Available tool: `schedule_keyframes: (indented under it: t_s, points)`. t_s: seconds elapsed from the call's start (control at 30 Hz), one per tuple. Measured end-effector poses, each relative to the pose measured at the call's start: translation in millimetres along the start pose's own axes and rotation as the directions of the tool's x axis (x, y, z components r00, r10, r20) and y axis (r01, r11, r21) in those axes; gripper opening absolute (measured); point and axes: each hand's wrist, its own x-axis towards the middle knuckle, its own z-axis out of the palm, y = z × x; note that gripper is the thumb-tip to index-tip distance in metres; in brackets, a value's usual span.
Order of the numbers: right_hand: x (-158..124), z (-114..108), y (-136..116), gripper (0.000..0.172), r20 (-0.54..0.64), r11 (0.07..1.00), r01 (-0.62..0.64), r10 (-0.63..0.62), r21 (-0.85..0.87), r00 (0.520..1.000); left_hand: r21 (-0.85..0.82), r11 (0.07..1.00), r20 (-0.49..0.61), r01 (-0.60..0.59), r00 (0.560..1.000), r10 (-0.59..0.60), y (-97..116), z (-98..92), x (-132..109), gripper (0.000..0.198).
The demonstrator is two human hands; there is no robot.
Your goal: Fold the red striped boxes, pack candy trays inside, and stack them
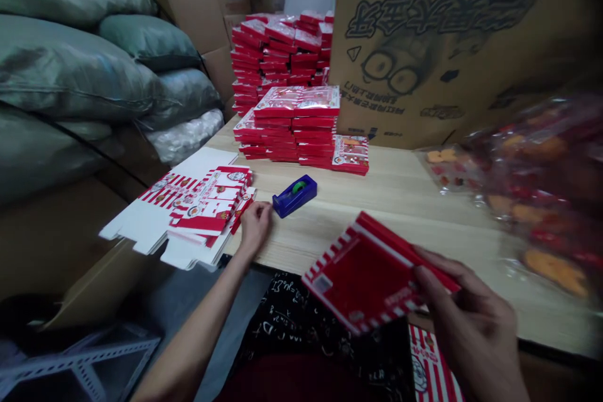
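My right hand grips the right end of a red box with red-and-white striped edges, held tilted over the table's front edge. My left hand is at the front end of the blue tape dispenser, its fingers pressed together; whatever is between them is too small to name. The dispenser stands on the table and holds a green roll. Left of that hand lies a pile of flat printed cartons, red, white and striped.
Stacks of finished red boxes stand at the table's back. Behind them, right, is a large cardboard box. Clear bags of orange and red pieces lie at the right. Stuffed sacks are piled left. Another striped carton lies below my right hand.
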Motion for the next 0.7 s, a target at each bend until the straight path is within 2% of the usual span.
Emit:
schedule_keyframes:
  t_s: [0.07,0.13,0.2,0.3,0.37,0.43,0.5,0.6,0.7]
  points:
    - [14,12,-8,0.017,-0.083,0.967,0.250,-0.254,-0.048,0.964,-0.013,0.998,-0.010,-0.058,0.998,0.058,25,7.3,-24,0.018]
    - [25,25,-5,0.017,-0.014,0.917,0.392,-0.394,-0.079,0.919,-0.069,0.992,0.028,-0.106,0.994,0.108,57,18.9,-55,0.018]
    - [30,35,3,0.022,0.093,0.887,0.449,-0.441,-0.103,0.893,-0.194,0.973,0.122,-0.123,0.981,0.149,89,34.0,-87,0.014]
    - [29,42,7,0.027,0.201,0.873,0.472,-0.444,-0.123,0.873,-0.349,0.937,0.245,-0.016,0.964,0.108,122,59.3,-122,0.015]
    - [26,43,5,0.029,0.226,0.873,0.473,-0.440,-0.117,0.869,-0.431,0.899,0.297,0.078,0.953,0.060,128,73.9,-129,0.040]
    - [24,44,2,0.029,0.226,0.873,0.477,-0.447,-0.103,0.866,-0.483,0.861,0.316,0.157,0.949,0.005,124,84.2,-126,0.068]
    - [24,44,-1,0.030,0.216,0.871,0.484,-0.458,-0.087,0.862,-0.513,0.830,0.325,0.219,0.944,-0.049,117,90.1,-120,0.084]
    - [27,41,-5,0.033,0.240,0.862,0.499,-0.467,-0.090,0.851,-0.526,0.799,0.357,0.291,0.928,-0.104,110,92.8,-115,0.089]
    - [37,34,-11,0.042,0.366,0.828,0.538,-0.457,-0.158,0.811,-0.513,0.796,0.391,0.321,0.913,-0.117,109,93.6,-115,0.084]
